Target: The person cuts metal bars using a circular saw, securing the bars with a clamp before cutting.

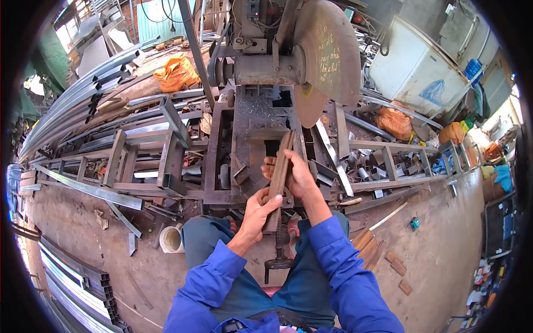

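Note:
A long brown bar [281, 175], wood or rusty metal, is held tilted over the front of the cutting machine's bed [258, 114]. My left hand [256, 215] grips its lower part, thumb along the top. Higher up, my right hand [296, 173] is wrapped round the bar near its far end. Beyond my hands stands the large round blade guard [330, 53], with the blade [310, 105] showing beneath it. Below the bar is a threaded screw with a crank handle [278, 262], between my knees.
Metal frames [139, 158] and steel profiles lie to the left, with an orange bag [176, 73] behind. A white bucket [171, 238] stands by my left knee. Brown pieces [396, 263] and a teal tape measure [415, 223] lie on the floor at right.

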`<state>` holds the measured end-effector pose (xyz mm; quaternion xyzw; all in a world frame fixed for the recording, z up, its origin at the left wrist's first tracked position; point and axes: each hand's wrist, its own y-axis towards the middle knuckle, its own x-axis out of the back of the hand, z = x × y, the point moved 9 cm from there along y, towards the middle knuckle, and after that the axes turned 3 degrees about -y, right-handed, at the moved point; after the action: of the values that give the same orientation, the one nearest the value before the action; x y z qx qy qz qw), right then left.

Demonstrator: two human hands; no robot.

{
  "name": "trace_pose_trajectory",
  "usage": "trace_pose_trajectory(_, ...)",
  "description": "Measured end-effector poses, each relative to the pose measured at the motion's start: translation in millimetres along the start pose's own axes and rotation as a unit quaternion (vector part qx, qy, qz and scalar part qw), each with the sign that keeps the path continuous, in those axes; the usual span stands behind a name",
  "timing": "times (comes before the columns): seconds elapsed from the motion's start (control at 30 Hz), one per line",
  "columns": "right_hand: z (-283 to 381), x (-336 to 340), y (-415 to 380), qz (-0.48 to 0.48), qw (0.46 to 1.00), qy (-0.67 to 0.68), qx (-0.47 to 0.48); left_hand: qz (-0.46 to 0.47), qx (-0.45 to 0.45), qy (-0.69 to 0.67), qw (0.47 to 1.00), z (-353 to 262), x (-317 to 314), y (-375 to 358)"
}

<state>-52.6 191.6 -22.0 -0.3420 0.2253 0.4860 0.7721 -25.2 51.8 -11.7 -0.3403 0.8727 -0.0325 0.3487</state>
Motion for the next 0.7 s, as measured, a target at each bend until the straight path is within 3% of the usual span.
trace_pose_trajectory(0.03, 3.0, -0.3, 3.7, 0.024, 0.999, 0.022, -0.006, 0.003, -0.069, 0.009, 0.998, -12.6, -1.1, -0.4)
trace_pose_trajectory(0.1, 33.8, -28.9, -13.5, 0.068, 0.996, 0.028, 0.046, 0.027, -0.070, 0.001, 0.997, -23.8, -6.0, -3.6)
trace_pose_trajectory(0.17, 41.0, -24.0, -12.8, 0.074, 0.995, 0.029, 0.053, 0.080, -0.135, 0.042, 0.987, -36.0, -18.2, -4.1)
trace_pose_trajectory(0.33, 39.9, -10.5, -8.4, 0.089, 0.992, 0.060, 0.065, 0.098, -0.130, 0.101, 0.981, -36.5, -33.1, -3.8)
trace_pose_trajectory(0.4, 39.4, 4.1, -10.1, -0.040, 0.993, -0.063, 0.091, 0.091, -0.178, 0.256, 0.946, -33.4, -34.3, -2.0)
trace_pose_trajectory(0.43, 32.8, 8.8, -14.4, -0.081, 0.993, -0.010, 0.080, 0.092, -0.177, 0.257, 0.946, -31.9, -32.9, -0.2)
trace_pose_trajectory(0.5, 31.2, 15.7, -5.0, -0.075, 0.992, -0.027, 0.100, 0.095, -0.204, 0.344, 0.912, -37.8, -38.4, -3.0)
trace_pose_trajectory(0.7, 23.5, 6.5, -0.7, -0.027, 0.996, 0.032, 0.084, 0.080, -0.237, 0.411, 0.877, -50.7, -49.9, -5.0)
